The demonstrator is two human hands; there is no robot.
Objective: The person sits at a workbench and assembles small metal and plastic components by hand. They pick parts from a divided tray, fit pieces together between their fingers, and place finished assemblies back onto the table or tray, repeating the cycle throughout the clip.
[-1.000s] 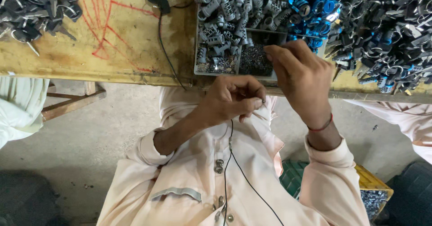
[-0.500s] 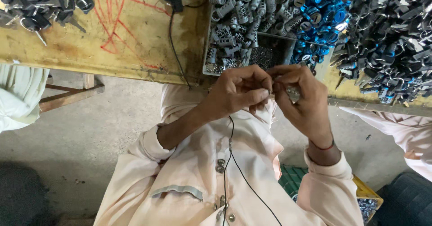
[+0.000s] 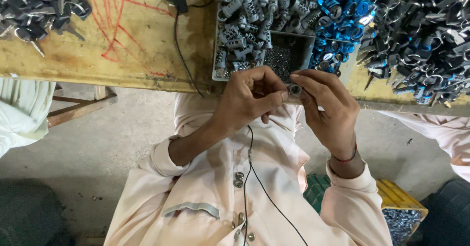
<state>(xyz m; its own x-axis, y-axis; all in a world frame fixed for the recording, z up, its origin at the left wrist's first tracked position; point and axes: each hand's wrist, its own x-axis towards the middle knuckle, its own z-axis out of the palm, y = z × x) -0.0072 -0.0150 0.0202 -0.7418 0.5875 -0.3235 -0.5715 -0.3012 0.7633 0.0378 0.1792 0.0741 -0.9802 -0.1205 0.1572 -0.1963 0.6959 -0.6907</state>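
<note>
Grey metal is everywhere here, and I am looking down at my two hands working on one tiny bit of it. My left hand [image 3: 252, 99] is curled shut, with the thumb and first finger pinched close at the tip. My right hand [image 3: 325, 106] is closed too, and its fingertips grip a small round metal part [image 3: 295, 88]. That little part sits right between both hands, just below the edge of the table [image 3: 122, 40] and above my lap. I cannot tell what the left fingers pinch, it is too small to see.

How far along? I think it is somewhere in the middle. The tray [image 3: 306, 47] by the table edge is packed with grey cylinder pieces [image 3: 245, 25], and a heap of blue round pieces [image 3: 342, 11] lies beside it. On the far right is a big pile of dark keys on rings [image 3: 421, 35], and another dark pile [image 3: 39, 6] sits at the far left. So lots of bits are left, and the one in my hands looks not finished yet.

The table is old yellow wood with red scribbles on it. A black cable [image 3: 183, 50] runs across it and down. Under it is a plain grey concrete floor [image 3: 88, 153]. A yellow crate [image 3: 399, 204] of small metal bits stands by my right side.
</note>
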